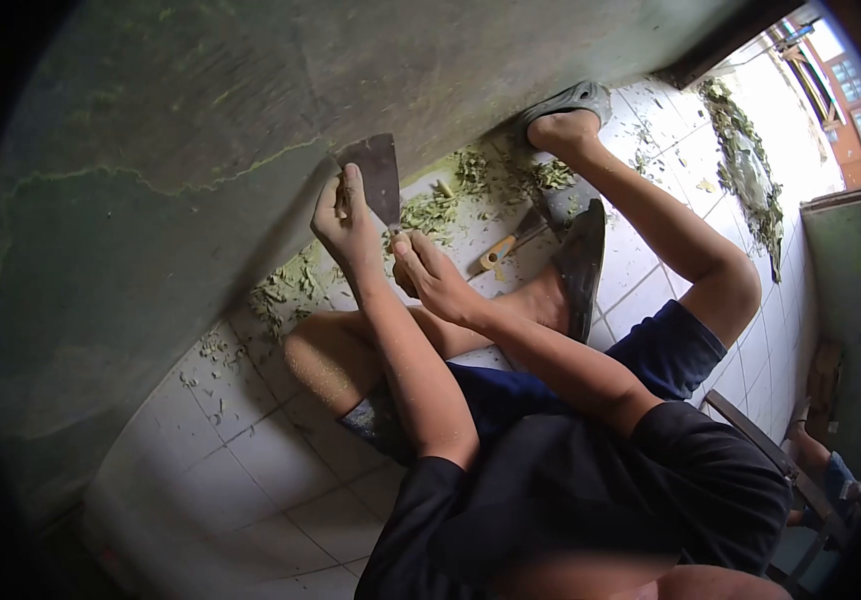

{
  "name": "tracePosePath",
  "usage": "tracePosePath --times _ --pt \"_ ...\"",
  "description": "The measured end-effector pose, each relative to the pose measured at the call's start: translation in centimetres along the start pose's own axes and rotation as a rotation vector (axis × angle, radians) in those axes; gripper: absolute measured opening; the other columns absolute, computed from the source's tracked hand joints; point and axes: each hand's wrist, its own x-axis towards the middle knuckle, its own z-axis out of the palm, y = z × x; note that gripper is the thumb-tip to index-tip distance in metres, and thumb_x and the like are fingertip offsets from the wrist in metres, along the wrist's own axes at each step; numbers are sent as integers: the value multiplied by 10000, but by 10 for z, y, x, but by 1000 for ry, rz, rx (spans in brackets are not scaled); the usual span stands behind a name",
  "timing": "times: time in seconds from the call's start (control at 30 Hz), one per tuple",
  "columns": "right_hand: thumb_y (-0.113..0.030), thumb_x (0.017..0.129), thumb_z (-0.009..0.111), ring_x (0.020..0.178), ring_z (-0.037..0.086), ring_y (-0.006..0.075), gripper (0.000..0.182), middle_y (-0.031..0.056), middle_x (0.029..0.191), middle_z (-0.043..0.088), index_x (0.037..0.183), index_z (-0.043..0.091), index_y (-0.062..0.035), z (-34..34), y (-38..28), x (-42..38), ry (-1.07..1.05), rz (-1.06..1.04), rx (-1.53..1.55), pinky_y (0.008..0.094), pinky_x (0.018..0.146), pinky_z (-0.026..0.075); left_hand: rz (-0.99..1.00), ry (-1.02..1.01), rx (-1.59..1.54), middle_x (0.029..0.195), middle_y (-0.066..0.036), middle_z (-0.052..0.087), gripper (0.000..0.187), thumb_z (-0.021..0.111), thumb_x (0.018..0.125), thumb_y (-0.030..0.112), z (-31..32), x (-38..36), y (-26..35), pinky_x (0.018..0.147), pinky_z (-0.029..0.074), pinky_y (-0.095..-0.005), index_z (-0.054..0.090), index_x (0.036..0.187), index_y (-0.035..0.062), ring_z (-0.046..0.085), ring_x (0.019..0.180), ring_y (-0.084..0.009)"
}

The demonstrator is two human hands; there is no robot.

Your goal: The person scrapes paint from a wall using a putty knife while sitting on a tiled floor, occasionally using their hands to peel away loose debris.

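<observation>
My right hand [438,277] is closed around the handle of a scraper [382,178], its wide dark blade pointing up toward the wall. My left hand [348,222] is curled at the blade's left side, thumb and fingers closed on its edge. A second scraper with a yellow handle [494,254] lies on the floor just right of my right hand. Green paint flakes [429,213] are heaped along the foot of the wall beside both hands.
The green wall [151,240] fills the upper left, with a jagged paint edge across it. White floor tiles [281,455] spread below. My bent legs frame the work area, a grey clog [576,100] near the wall. More debris [751,165] lies upper right; another person's leg [809,445] shows at right.
</observation>
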Motion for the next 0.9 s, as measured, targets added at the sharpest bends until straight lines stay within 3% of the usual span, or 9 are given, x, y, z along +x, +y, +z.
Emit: tracePosePath --times 0.23,0.43,0.5,0.53,0.6,0.67,0.8,0.9 --pt "-308 1120 402 678 460 121 276 34 770 508 1033 448 -50 8 -1 8 32 -23 -81 324 640 437 -20 29 24 611 38 411 429 644 1018 251 1 5 1 543 285 -274 531 724 -39 344 613 -59" --pt "-306 1116 414 722 466 182 286 109 798 498 1041 442 -31 11 4 9 79 -32 -184 372 693 443 -15 55 34 600 22 434 429 646 1016 263 4 3 2 537 293 -282 548 732 -43 355 599 -67" --pt "-274 1126 391 791 398 97 279 3 842 432 1020 476 -30 16 2 7 123 -126 -214 286 712 398 2 80 33 600 20 439 431 648 1015 266 5 3 5 536 294 -284 549 732 -44 356 595 -69" --pt "-274 1126 391 791 398 97 279 3 842 432 1020 476 -30 17 -1 7 122 -122 -214 286 712 398 -2 94 51 598 19 439 434 650 1013 268 6 4 7 536 292 -285 543 728 -42 354 594 -71" --pt "-278 1105 432 733 484 258 274 203 828 524 1050 450 -10 19 -3 6 160 -131 -281 413 715 441 -7 108 68 596 19 438 437 652 1011 269 7 4 9 535 291 -285 538 724 -40 353 593 -72" --pt "-268 1100 443 723 487 277 266 222 825 531 1052 457 -7 21 3 10 177 -135 -263 419 708 442 -24 73 29 641 76 410 414 658 1013 243 6 4 11 561 285 -243 529 717 -16 347 629 -36" --pt "-242 1087 468 677 486 328 248 251 789 538 1041 484 2 21 -9 12 234 -217 -283 434 677 446 9 74 129 635 68 405 433 654 1015 250 9 10 14 557 291 -244 508 712 -22 349 631 -35" --pt "-231 1081 487 654 495 288 239 211 754 538 1025 499 1 17 -50 26 243 -311 -373 423 648 448 178 176 -62 629 61 389 486 655 1017 282 27 23 63 534 281 -256 458 688 -16 342 625 -33"
